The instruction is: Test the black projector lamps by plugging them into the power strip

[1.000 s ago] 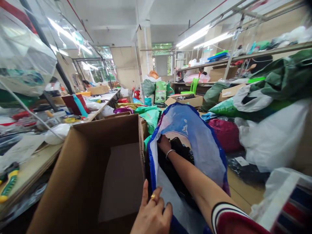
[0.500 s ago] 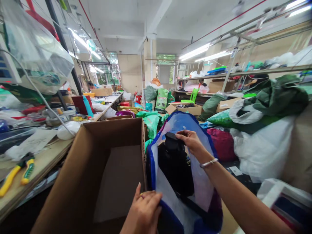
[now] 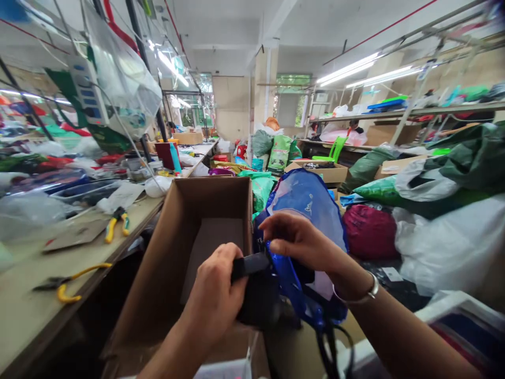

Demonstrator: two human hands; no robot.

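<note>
My left hand (image 3: 216, 284) is closed on a black item (image 3: 258, 300), which looks soft and has a flat, stiff band along its top. The item hangs between the cardboard box (image 3: 158, 284) and the blue-rimmed mesh bag (image 3: 307, 195). Thin black cords (image 3: 329, 342) dangle to its right, and I cannot make out what they belong to. Over the bag's near rim is my right hand (image 3: 302, 242), fingers curved and apart from the thumb, with nothing visible between them. The box stands open, with a pale flat sheet inside.
On the left workbench (image 3: 23, 295) lie yellow-handled pliers (image 3: 65, 284) and a second pair with yellow-green handles (image 3: 117, 223). A dark red bundle (image 3: 369, 231) and a large white sack (image 3: 453, 247) crowd the right. An open carton (image 3: 327, 173) and green bags (image 3: 281, 152) stand ahead.
The black item has come out of the mesh bag and passed from my right hand to my left. My left hand has left the box's edge. The view has swung left.
</note>
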